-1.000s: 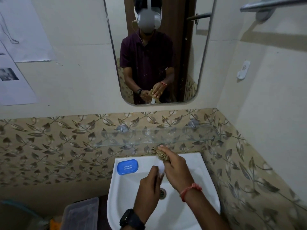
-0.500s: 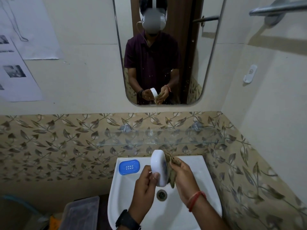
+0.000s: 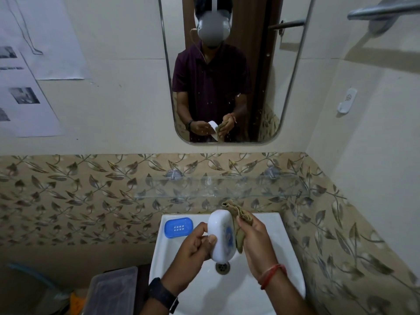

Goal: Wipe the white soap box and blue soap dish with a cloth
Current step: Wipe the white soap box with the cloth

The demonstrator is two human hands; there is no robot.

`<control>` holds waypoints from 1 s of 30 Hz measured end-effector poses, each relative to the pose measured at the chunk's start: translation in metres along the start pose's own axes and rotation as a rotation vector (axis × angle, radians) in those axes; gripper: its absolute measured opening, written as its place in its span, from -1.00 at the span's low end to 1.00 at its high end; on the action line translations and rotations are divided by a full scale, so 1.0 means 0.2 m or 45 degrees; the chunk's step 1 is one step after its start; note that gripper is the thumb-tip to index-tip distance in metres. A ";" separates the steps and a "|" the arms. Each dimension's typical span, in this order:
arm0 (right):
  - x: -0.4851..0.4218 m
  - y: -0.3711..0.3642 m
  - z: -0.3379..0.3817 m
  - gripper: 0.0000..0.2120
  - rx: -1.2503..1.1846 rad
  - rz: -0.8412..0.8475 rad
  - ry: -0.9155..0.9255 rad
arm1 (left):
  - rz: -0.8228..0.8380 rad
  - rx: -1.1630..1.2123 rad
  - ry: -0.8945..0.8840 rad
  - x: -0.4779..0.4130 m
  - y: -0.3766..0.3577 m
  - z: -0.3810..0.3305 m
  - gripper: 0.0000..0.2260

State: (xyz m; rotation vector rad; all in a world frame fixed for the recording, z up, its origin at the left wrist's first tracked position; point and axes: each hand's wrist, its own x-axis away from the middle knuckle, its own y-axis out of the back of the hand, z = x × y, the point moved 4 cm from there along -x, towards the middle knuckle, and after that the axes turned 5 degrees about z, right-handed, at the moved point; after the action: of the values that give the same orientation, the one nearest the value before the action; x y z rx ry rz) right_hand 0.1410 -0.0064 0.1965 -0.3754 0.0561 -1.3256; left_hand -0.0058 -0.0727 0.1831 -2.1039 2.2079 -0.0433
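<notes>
- The white soap box [image 3: 221, 236] is held on edge above the sink [image 3: 268, 235], near the drain.
- The left hand [image 3: 193, 253] pinches its left side; the right hand [image 3: 255, 242] is closed around a bunched cloth [image 3: 238, 218] pressed against its right face.
- Wiping of the box looks to be underway.
- The blue soap dish [image 3: 178, 227] lies on the sink's back-left ledge, apart from both hands, apparently yet to be wiped.

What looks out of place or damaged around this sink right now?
Nothing stands out. The left hand holds the white soap box on edge over the sink while the right hand presses the cloth against it. The blue soap dish sits flat on the sink's back left corner. No spills or breakage show.
</notes>
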 end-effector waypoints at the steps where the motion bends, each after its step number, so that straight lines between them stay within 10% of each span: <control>1: 0.02 0.01 -0.05 -0.71 -0.038 -0.018 -0.015 | -0.019 0.040 -0.004 0.00 0.01 0.00 -0.80; 30: 0.07 0.04 -0.20 -0.80 -0.246 -0.005 -0.140 | -0.032 0.323 0.106 0.00 0.01 0.01 -0.72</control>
State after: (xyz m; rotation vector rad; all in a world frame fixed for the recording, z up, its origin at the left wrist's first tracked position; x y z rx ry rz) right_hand 0.1429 -0.0268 0.1595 -0.6122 0.0914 -1.3053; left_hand -0.0086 -0.0735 0.1818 -2.0236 2.0908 -0.3968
